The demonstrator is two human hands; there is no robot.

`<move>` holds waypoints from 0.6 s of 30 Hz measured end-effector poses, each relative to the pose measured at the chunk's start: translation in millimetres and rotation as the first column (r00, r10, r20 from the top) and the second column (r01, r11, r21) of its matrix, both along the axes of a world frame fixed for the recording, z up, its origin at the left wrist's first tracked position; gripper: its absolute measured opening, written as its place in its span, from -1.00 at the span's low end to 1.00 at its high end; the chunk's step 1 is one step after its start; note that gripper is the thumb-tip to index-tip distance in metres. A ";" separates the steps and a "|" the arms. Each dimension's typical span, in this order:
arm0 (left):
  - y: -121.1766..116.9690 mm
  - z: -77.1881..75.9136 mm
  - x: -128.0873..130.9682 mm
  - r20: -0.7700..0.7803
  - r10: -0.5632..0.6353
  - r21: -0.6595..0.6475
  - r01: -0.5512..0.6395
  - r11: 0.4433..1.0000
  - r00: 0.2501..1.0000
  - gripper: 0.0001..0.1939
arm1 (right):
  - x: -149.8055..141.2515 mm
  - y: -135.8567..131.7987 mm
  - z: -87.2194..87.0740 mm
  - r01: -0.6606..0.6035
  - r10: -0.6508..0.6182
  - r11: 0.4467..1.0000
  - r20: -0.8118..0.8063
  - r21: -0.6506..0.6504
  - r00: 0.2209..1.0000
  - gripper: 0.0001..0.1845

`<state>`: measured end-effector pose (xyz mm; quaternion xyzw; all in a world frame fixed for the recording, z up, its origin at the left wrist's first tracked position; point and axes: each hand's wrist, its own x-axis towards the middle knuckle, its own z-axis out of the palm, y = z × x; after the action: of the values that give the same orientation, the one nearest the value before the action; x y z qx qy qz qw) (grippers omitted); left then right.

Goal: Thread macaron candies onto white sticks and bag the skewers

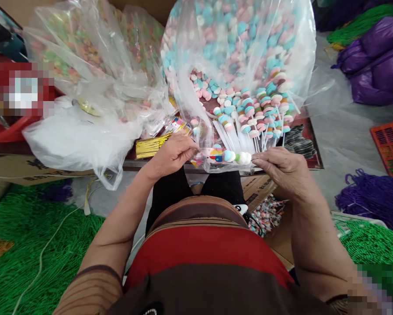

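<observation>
In front of my lap, a marshmallow candy skewer [243,158] with white, blue and green pieces lies level between my hands. My right hand [283,169] pinches its right end, with the stick hidden by the fingers. A small clear bag with a colourful print [215,154] is at the skewer's left end; how far the candy sits inside it I cannot tell. My left hand [174,154] is closed in a pinch on the bag's left edge. Just beyond, finished candy skewers [262,111] with white sticks are heaped on the table.
Big clear sacks of pastel candy [235,35] and orange-green candy [85,48] stand at the back. Yellow ties [152,146], printed bags [176,124] and dark ties [297,141] lie on the table. Below right, a cardboard box [281,236] holds wrapped skewers. Green strands [35,245] cover the floor.
</observation>
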<state>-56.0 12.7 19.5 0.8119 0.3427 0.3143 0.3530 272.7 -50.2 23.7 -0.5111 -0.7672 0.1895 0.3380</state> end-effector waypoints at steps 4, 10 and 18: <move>-1.6 20.5 2.8 0.139 0.035 -0.408 0.025 0.913 0.990 -0.66 | -8.9 -5.3 -7.3 -0.002 -0.005 0.996 -0.079 -0.089 0.997 -0.81; 2.5 17.0 5.3 0.427 0.034 -0.758 0.337 0.559 0.903 -0.40 | -23.1 -12.1 -28.1 0.047 -0.099 0.985 -0.318 -0.167 0.943 -0.87; -6.3 15.0 46.0 0.570 0.310 -0.664 0.205 0.719 0.761 -0.37 | -44.4 -14.5 -26.2 0.144 -0.200 0.978 -0.480 -0.152 0.854 -0.87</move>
<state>-10.0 6.4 34.4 0.4481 0.3155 0.4327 0.7158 228.3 -64.7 -2.5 -0.5303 -0.5949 0.3247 0.5093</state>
